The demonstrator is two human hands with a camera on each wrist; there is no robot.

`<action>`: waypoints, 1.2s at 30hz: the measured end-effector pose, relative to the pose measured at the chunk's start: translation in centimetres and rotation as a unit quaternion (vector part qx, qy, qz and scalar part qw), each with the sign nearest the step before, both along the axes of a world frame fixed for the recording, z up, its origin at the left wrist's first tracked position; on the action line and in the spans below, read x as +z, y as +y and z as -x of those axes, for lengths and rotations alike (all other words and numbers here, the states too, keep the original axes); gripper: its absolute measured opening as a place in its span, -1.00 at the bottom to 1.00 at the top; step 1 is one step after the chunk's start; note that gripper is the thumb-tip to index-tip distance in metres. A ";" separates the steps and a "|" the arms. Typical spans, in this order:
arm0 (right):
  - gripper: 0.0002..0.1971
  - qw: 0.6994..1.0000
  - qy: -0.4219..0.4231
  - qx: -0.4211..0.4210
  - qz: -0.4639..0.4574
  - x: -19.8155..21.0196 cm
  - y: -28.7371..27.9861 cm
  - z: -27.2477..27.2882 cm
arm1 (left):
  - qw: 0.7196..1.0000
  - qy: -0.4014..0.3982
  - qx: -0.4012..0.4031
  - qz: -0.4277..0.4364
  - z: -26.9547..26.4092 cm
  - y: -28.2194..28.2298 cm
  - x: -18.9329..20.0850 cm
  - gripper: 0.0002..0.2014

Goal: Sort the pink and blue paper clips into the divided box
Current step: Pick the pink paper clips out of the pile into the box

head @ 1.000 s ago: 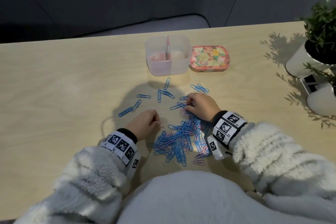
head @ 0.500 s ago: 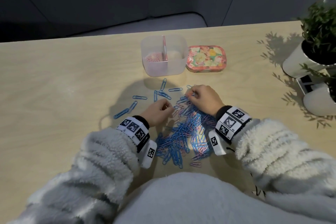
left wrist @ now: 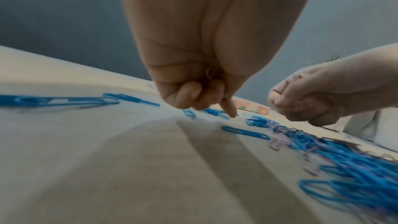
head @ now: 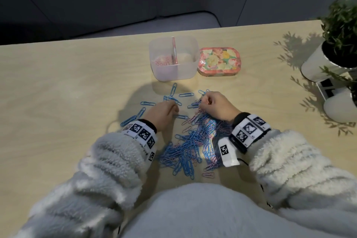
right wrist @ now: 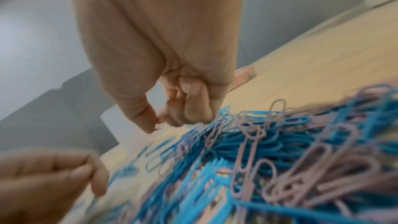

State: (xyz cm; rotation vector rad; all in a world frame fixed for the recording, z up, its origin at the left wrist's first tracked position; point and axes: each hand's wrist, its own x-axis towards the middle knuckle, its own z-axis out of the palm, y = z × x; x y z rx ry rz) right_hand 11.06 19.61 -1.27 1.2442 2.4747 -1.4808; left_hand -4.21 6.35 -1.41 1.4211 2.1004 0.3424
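Observation:
A mixed pile of blue and pink paper clips (head: 193, 141) lies on the table in front of me. Loose blue clips (head: 172, 94) are scattered beyond it. The clear divided box (head: 185, 71) stands farther back, with pink clips (head: 161, 62) in its left compartment. My left hand (head: 172, 111) is curled just left of the pile's far end, one fingertip (left wrist: 230, 111) on the table. A wire loop of a clip (left wrist: 209, 72) shows inside its fist. My right hand (head: 204, 102) hovers over the pile's far edge, thumb and forefinger pinching a small pink clip (head: 208, 101).
A floral tin (head: 219, 62) sits right beside the box. Two white pots with green plants (head: 328, 58) stand at the table's right edge. The light wooden table (head: 67, 92) stretches bare to the left. My fluffy sleeves cover the near edge.
My left hand has moved forward and rightward, up to the scattered blue clips. The right hand has shifted slightly forward along the pile's far edge, staying curled.

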 end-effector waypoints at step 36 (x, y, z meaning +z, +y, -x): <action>-0.85 0.946 -0.116 0.281 -0.112 0.4 -1.4 0.4 | 0.994 0.056 -0.077 0.060 -1.9 -0.6 -1.2 -0.78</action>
